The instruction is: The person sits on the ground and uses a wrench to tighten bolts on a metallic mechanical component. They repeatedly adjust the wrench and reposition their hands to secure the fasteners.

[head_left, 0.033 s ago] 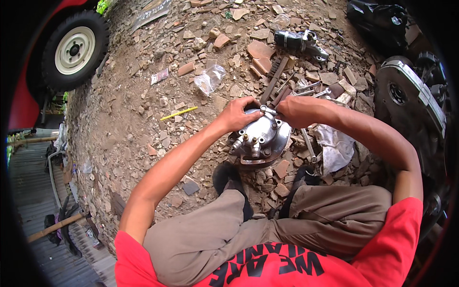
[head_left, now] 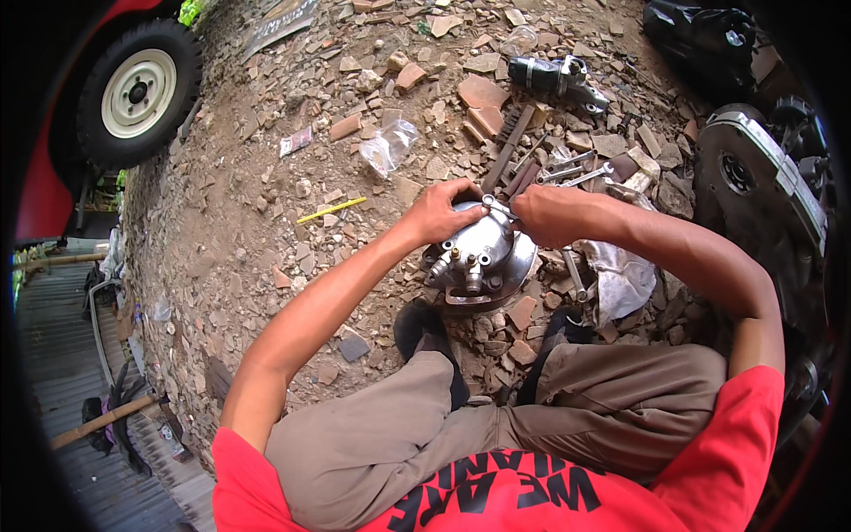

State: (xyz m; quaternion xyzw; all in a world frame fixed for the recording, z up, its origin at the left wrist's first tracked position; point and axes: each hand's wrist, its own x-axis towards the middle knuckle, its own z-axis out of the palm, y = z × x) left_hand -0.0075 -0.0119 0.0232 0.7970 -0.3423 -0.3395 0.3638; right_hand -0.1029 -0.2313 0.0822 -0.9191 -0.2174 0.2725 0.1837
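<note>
Between my feet stands a round, shiny metal housing point(head_left: 479, 241) with bolts, small fittings and a flange at its base. My left hand point(head_left: 441, 211) is closed about its far left side, the thumb lying on top beside a ring-shaped metal end. From that ring a short bar, apparently a wrench point(head_left: 499, 208), runs into my right hand point(head_left: 551, 215). The right fingers are curled closed at the housing's far right edge and hide the rest of the bar. A loose wrench point(head_left: 574, 273) lies on the rubble by a whitish rag point(head_left: 620, 277), below my right forearm.
Several wrenches point(head_left: 585, 176) and a dark brush point(head_left: 507, 146) lie beyond my hands. Farther out is a black and silver cylindrical motor part point(head_left: 558, 80). A large engine part point(head_left: 762, 177) stands at right, a vehicle wheel point(head_left: 139, 93) at far left. Broken tile and stones cover the ground.
My right hand has shifted slightly toward me, uncovering more of the wrenches behind it. My left hand and the housing keep their place.
</note>
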